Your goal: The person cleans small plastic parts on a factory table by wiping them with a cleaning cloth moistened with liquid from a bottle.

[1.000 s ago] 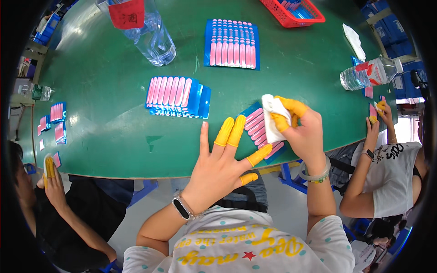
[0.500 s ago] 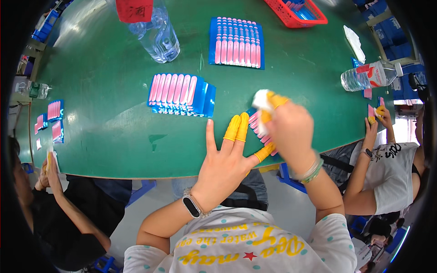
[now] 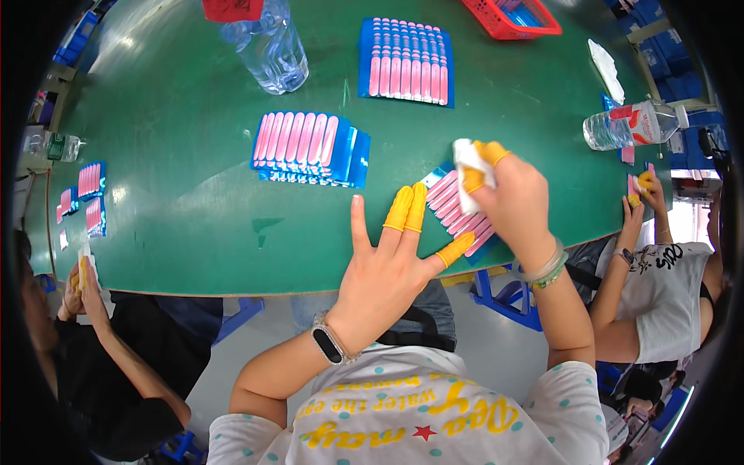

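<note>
A blue sheet with several pink rounded strips [image 3: 446,198] lies tilted at the table's near edge. My left hand [image 3: 380,267] rests flat with its fingers spread, yellow finger cots on thumb and two fingers, the thumb and fingertips at the sheet's near left side. In my right hand [image 3: 518,205], also wearing yellow finger cots, a crumpled white wipe [image 3: 468,159] is pinched over the sheet's upper right part. Whether the wipe touches the strips I cannot tell. Left of the sheet lies a fanned stack of similar blue sheets [image 3: 298,141]; farther off lies another sheet group [image 3: 407,63].
On the green table [image 3: 178,232] stand a clear bottle [image 3: 273,58] with a red label and a red basket [image 3: 511,19]. A water bottle [image 3: 628,128] lies at right near white tissue [image 3: 606,71]. Co-workers [image 3: 132,349] sit on both sides.
My right hand with the wipe has moved right and slightly down, uncovering more of the pink strips. My left hand stays spread in about the same place.
</note>
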`<state>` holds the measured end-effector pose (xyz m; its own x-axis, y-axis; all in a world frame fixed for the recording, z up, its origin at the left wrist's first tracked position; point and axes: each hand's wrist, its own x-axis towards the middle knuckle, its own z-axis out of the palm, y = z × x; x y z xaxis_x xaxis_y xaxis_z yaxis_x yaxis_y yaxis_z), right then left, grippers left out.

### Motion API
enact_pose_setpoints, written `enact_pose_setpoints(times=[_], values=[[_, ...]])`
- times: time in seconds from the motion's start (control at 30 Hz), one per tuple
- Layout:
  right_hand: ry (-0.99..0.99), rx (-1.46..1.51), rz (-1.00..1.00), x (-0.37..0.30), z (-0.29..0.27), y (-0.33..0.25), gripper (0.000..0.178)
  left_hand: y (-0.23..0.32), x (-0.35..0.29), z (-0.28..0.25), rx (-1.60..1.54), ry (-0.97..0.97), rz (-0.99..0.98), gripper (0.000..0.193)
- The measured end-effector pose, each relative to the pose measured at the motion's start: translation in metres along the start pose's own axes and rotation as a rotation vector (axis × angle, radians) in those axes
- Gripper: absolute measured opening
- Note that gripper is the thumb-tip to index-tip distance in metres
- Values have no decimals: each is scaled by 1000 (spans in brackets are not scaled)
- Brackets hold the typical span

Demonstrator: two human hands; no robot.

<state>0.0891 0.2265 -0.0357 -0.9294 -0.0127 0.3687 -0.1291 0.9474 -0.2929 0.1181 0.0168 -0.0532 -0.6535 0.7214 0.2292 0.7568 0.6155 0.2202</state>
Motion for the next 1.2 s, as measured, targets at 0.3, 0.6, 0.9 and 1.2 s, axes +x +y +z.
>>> enact_pose_setpoints(times=[0.3,0.6,0.9,1.2], values=[[-21,-55,-150,-20,5,-20,31,-2,-1,-3,-19,-119,27,49],[-23,-70,-75,-19,-3,-5,28,-2,4,-4,-7,-79,29,46],[-18,-45,-33,-19,-10,14,29,-6,0,-5,-152,-20,46,55],[-43,3,-77,-58,-11,-20,35,-6,-5,-4,-11,-76,63,69]])
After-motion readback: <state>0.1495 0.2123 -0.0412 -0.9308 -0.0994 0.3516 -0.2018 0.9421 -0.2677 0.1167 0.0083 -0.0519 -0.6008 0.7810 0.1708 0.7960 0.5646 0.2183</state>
